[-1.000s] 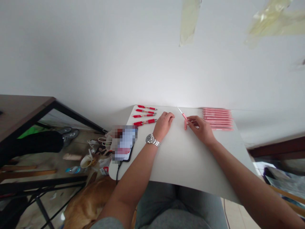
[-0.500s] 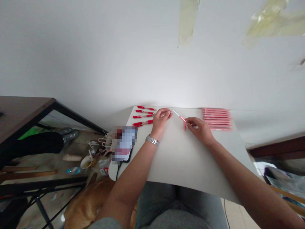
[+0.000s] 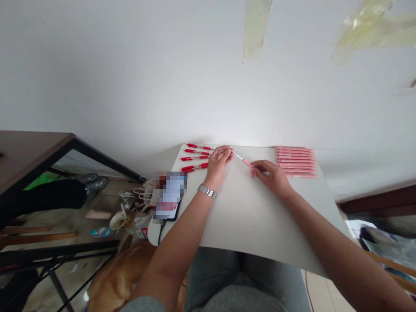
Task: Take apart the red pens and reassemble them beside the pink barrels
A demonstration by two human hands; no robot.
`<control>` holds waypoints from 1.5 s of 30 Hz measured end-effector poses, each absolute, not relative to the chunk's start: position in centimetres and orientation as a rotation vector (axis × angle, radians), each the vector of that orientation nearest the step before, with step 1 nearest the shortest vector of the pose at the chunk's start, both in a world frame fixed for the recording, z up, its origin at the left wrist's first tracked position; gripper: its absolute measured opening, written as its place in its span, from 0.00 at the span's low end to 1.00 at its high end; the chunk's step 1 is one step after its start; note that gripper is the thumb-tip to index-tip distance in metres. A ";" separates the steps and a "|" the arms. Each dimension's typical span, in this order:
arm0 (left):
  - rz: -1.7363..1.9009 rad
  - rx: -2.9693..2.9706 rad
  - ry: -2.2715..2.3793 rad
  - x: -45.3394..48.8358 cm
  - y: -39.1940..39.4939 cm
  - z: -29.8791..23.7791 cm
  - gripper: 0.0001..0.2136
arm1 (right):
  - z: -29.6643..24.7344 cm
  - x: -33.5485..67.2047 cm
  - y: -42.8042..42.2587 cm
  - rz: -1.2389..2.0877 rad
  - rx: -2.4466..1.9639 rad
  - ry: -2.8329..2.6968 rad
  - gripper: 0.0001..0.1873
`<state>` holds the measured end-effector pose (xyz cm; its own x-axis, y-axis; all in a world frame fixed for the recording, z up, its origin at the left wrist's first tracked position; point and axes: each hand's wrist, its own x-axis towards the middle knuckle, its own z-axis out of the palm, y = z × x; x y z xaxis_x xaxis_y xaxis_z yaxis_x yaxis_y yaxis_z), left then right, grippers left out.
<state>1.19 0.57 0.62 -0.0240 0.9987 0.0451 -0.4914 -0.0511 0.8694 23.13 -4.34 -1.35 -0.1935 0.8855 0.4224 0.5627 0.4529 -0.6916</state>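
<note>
My right hand [image 3: 271, 177] pinches a slim pink pen [image 3: 247, 163] above the white table. A thin whitish rod [image 3: 237, 155] sticks out of the pen's left end, slanting up toward the left. My left hand [image 3: 219, 161], with a metal watch on its wrist, has thumb and fingers closed at the rod's tip, which they hide. A short pink piece [image 3: 251, 172] hangs below the right fingertips; whether it is part of the pen I cannot tell. Several red pens [image 3: 195, 158] lie left of my left hand, partly covered by it.
Pink pens [image 3: 295, 163] lie in a neat row at the table's right. A phone with a blurred screen [image 3: 170, 197] and cable rests at the left edge. The wall [image 3: 208, 78] stands behind the white table [image 3: 247, 216]. A brown dog [image 3: 120, 277] is on the floor at left.
The gap between my left fingertips and the rod's tip has closed. My right hand and the pen have shifted slightly left.
</note>
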 end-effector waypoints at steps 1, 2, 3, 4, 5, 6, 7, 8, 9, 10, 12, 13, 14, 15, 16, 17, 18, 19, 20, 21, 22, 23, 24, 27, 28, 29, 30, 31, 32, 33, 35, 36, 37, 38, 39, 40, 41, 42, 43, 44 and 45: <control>1.458 0.856 0.808 1.2 0.5 0.7 0.15 | -1.3 23.1 -4.3 0.491 -1.223 -1.878 0.10; 1.461 0.863 0.810 1.2 0.5 0.7 0.15 | -1.3 23.1 -4.4 0.488 -1.227 -1.875 0.10; 1.462 0.870 0.810 1.2 0.5 0.7 0.15 | -1.2 23.1 -4.4 0.488 -1.229 -1.872 0.11; 1.461 0.877 0.808 1.2 0.5 0.7 0.15 | -1.2 23.1 -4.4 0.491 -1.229 -1.872 0.11; 1.458 0.884 0.804 1.2 0.5 0.7 0.15 | -1.2 23.1 -4.4 0.496 -1.229 -1.873 0.11; 1.454 0.891 0.800 1.2 0.5 0.6 0.15 | -1.2 23.1 -4.4 0.501 -1.227 -1.874 0.11; 1.452 0.897 0.799 1.2 0.5 0.6 0.15 | -1.2 23.1 -4.4 0.504 -1.225 -1.874 0.11; 1.450 0.901 0.799 1.2 0.5 0.6 0.15 | -1.2 23.1 -4.4 0.506 -1.223 -1.874 0.11; 1.449 0.903 0.802 1.2 0.5 0.6 0.15 | -1.3 23.1 -4.4 0.505 -1.222 -1.873 0.11; 1.449 0.903 0.805 1.2 0.5 0.6 0.15 | -1.3 23.1 -4.4 0.504 -1.221 -1.871 0.11; 1.453 0.894 0.808 1.2 0.5 0.6 0.15 | -1.3 23.2 -4.4 0.503 -1.220 -1.871 0.11; 1.456 0.887 0.807 1.2 0.5 0.7 0.15 | -1.3 23.2 -4.4 0.505 -1.218 -1.870 0.11; 1.460 0.881 0.806 1.2 0.5 0.7 0.15 | -1.3 23.1 -4.4 0.507 -1.216 -1.868 0.10; 1.463 0.876 0.804 1.2 0.5 0.7 0.14 | -1.3 23.1 -4.4 0.509 -1.215 -1.865 0.10; 1.464 0.873 0.802 1.2 0.5 0.7 0.14 | -1.3 23.1 -4.4 0.510 -1.215 -1.863 0.10; 1.463 0.873 0.799 1.2 0.5 0.7 0.14 | -1.3 23.1 -4.5 0.510 -1.214 -1.862 0.10; 1.459 0.876 0.796 1.1 0.5 0.7 0.15 | -1.3 23.1 -4.5 0.507 -1.212 -1.862 0.10; 1.455 0.879 0.792 1.1 0.5 0.7 0.15 | -1.2 23.1 -4.5 0.505 -1.210 -1.864 0.10; 1.451 0.883 0.787 1.1 0.5 0.6 0.15 | -1.2 23.1 -4.5 0.504 -1.209 -1.866 0.11; 1.448 0.886 0.782 1.1 0.5 0.6 0.15 | -1.2 23.1 -4.5 0.503 -1.208 -1.868 0.11; 1.448 0.890 0.778 1.1 0.5 0.6 0.14 | -1.2 23.1 -4.5 0.502 -1.209 -1.869 0.11; 1.450 0.892 0.777 1.1 0.4 0.6 0.14 | -1.2 23.1 -4.5 0.501 -1.211 -1.870 0.11; 1.453 0.893 0.778 1.1 0.4 0.6 0.14 | -1.2 23.1 -4.4 0.500 -1.216 -1.871 0.11; 1.454 0.900 0.791 1.1 0.4 0.6 0.15 | -1.3 23.1 -4.4 0.494 -1.221 -1.869 0.11; 1.451 0.909 0.795 1.1 0.4 0.6 0.15 | -1.4 23.1 -4.4 0.495 -1.221 -1.868 0.11; 1.446 0.923 0.799 1.1 0.4 0.6 0.15 | -1.4 23.1 -4.3 0.497 -1.218 -1.866 0.11; 1.440 0.946 0.803 1.1 0.4 0.5 0.15 | -1.4 23.1 -4.3 0.500 -1.213 -1.866 0.11; 1.434 0.978 0.807 1.1 0.4 0.4 0.14 | -1.4 23.1 -4.3 0.504 -1.208 -1.867 0.11; 1.428 1.015 0.812 1.1 0.3 0.3 0.14 | -1.4 23.1 -4.4 0.509 -1.202 -1.867 0.11; 1.421 1.057 0.816 1.1 0.3 0.3 0.14 | -1.4 23.1 -4.4 0.514 -1.198 -1.866 0.11; 1.405 1.131 0.822 1.1 0.2 0.2 0.14 | -1.3 23.1 -4.4 0.520 -1.199 -1.862 0.11; 1.398 1.156 0.826 1.1 0.1 0.2 0.14 | -1.3 23.1 -4.4 0.521 -1.203 -1.862 0.11; 1.392 1.173 0.831 1.2 0.1 0.2 0.15 | -1.3 23.0 -4.5 0.520 -1.207 -1.861 0.12; 1.390 1.182 0.835 1.2 0.0 0.2 0.15 | -1.3 23.0 -4.5 0.517 -1.212 -1.860 0.12; 1.390 1.187 0.838 1.2 0.0 0.2 0.15 | -1.2 23.0 -4.5 0.512 -1.216 -1.857 0.12; 1.393 1.188 0.840 1.2 0.0 0.2 0.16 | -1.2 23.0 -4.5 0.511 -1.218 -1.854 0.12; 1.395 1.187 0.840 1.2 0.0 0.2 0.16 | -1.2 23.0 -4.5 0.514 -1.217 -1.851 0.12; 1.394 1.184 0.840 1.2 0.0 0.2 0.16 | -1.2 23.0 -4.5 0.519 -1.215 -1.847 0.12; 1.390 1.181 0.838 1.2 0.0 0.3 0.16 | -1.2 23.0 -4.5 0.524 -1.213 -1.844 0.12; 1.383 1.177 0.835 1.2 0.0 0.3 0.17 | -1.2 22.9 -4.4 0.528 -1.213 -1.840 0.12; 1.379 1.173 0.831 1.2 0.0 0.3 0.17 | -1.2 22.9 -4.4 0.527 -1.215 -1.836 0.12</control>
<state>1.20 -0.04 0.31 0.0798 0.9779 0.1931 -0.2856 -0.1632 0.9444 22.95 -4.44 -1.24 -0.1667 0.8925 0.4191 0.5346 0.4389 -0.7222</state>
